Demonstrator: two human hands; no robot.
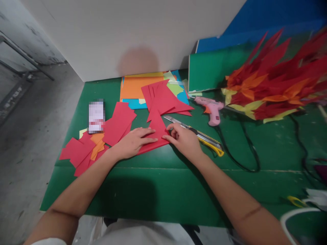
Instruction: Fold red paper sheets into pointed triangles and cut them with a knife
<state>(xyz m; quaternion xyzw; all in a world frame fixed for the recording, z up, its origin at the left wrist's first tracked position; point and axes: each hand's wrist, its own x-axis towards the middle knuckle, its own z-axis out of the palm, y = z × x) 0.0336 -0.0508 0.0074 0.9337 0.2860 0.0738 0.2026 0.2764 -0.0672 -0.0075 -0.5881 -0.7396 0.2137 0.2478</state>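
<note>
My left hand lies flat with fingers stretched out on a red paper piece on the green table. My right hand pinches the right edge of that same red piece with thumb and fingers. A yellow-handled utility knife lies just behind my right hand, its blade pointing left.
More red and orange paper pieces lie at the left beside a phone. A stack of coloured sheets sits at the back. A pink glue gun with its black cord and a red-orange paper flame decoration lie at the right.
</note>
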